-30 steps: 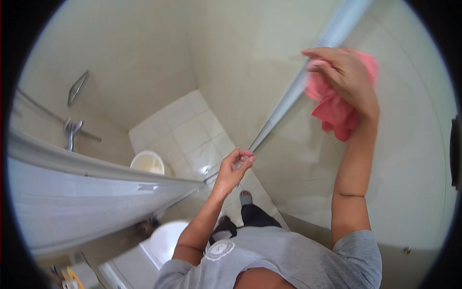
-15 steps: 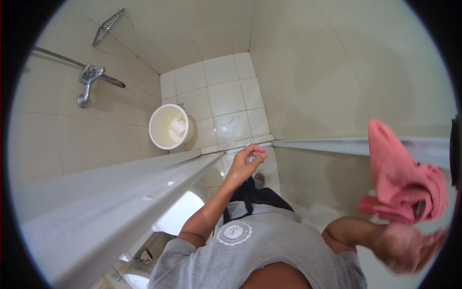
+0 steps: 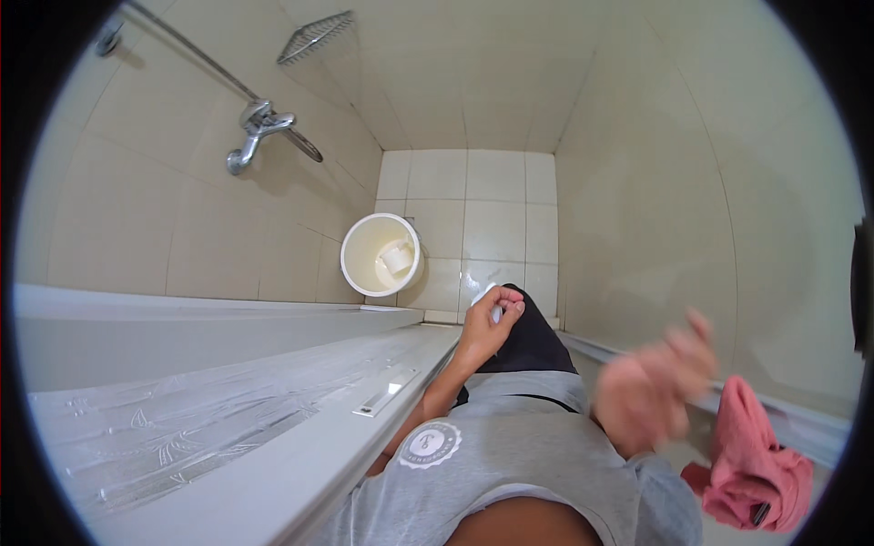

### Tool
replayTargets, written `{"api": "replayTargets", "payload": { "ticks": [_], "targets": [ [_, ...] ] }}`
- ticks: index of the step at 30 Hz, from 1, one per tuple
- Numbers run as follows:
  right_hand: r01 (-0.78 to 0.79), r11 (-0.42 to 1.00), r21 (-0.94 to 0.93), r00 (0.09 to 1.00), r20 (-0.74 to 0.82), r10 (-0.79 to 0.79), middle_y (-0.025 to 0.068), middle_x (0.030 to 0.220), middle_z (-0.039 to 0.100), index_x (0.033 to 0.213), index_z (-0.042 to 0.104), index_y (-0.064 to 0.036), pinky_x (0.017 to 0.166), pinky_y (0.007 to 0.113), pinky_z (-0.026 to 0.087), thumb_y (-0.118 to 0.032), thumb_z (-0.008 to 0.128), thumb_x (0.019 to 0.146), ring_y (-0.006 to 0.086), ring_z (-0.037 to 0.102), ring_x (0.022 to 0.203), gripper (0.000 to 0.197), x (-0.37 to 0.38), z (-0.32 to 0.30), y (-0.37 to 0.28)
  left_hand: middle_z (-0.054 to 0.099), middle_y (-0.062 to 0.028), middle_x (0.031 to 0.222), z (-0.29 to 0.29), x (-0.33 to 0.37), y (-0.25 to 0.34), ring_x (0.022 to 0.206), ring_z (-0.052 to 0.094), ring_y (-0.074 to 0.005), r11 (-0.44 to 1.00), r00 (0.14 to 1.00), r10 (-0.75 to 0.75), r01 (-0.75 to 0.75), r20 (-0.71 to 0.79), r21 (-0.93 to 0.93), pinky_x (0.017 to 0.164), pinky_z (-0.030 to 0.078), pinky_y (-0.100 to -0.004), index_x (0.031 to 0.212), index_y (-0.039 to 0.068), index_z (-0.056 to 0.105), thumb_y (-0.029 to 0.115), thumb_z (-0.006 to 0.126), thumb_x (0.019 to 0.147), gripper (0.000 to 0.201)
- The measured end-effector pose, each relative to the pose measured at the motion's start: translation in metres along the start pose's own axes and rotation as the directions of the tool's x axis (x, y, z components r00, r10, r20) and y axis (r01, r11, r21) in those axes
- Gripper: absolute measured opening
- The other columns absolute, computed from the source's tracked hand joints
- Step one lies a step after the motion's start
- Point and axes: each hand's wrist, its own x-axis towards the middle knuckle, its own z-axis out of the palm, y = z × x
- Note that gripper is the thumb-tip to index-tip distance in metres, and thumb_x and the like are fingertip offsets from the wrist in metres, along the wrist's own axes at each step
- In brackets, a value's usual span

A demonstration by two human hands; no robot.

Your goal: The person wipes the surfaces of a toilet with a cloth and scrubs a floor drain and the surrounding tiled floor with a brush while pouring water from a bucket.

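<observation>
My left hand [image 3: 492, 325] is in front of my thigh with its fingers curled round a small white thing [image 3: 496, 313], mostly hidden by the hand. My right hand [image 3: 651, 387] is raised on the right and smeared by motion; its fingers look spread, and nothing shows in them. To the right of that hand hangs a pink cloth [image 3: 751, 464], not touching it. Ahead on the tiled floor stands a white bucket [image 3: 353, 259] with a white dipper [image 3: 396, 258] inside.
On the left wall are a chrome shower mixer [image 3: 261, 127] with a hose and a wire corner shelf [image 3: 314, 38]. A white-framed door [image 3: 387, 405] with a patterned panel stands close along my left side. A pale frame rail [image 3: 792, 419] runs along the right wall.
I have moved forward into the tiled shower area, and the view has turned. My right hand has moved away from the pink cloth, inward and up. My left hand stays curled.
</observation>
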Motion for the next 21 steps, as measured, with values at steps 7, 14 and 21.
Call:
{"api": "replayTargets", "payload": {
  "ticks": [7,14,21],
  "targets": [
    [-0.569,0.56,0.603,0.817,0.491,0.302,0.0072,0.071,0.057,0.078,0.062,-0.0032,0.063,0.031,0.041,-0.012,0.059,0.078,0.0221,0.053,0.067,0.009,0.028,0.299,0.063,0.058,-0.0042,0.077,-0.028,0.01,0.004,0.072,0.051,-0.0089,0.996,0.938,0.059,-0.03,-0.342,0.09,0.064,0.043,-0.0219,0.093,-0.001,0.058,0.012,0.06,0.082,0.017],
    [-0.175,0.955,0.24,0.677,0.733,-0.061,0.0166,0.101,0.052,0.115,0.054,-0.014,0.079,0.04,0.043,-0.015,0.05,0.084,0.0278,0.056,0.088,0.031,0.05,0.583,0.106,0.058,-0.0045,0.077,-0.03,0.035,0.021,0.073,0.052,-0.0111,0.995,0.71,-0.098,0.086,-0.698,-0.052,0.065,0.042,-0.0244,0.091,0.001,0.059,0.013,0.06,0.082,0.015],
    [0.119,0.898,0.423,0.384,0.815,-0.435,0.0151,0.096,0.062,0.097,0.061,-0.0067,0.076,0.039,0.049,-0.011,0.051,0.079,0.0294,0.06,0.094,0.021,0.061,0.667,0.109,0.058,-0.0028,0.078,-0.041,0.071,0.027,0.074,0.052,-0.0091,0.97,0.528,-0.244,0.122,-0.813,-0.212,0.068,0.042,-0.0222,0.092,0.0,0.059,0.012,0.059,0.083,0.015]
  ]
}}
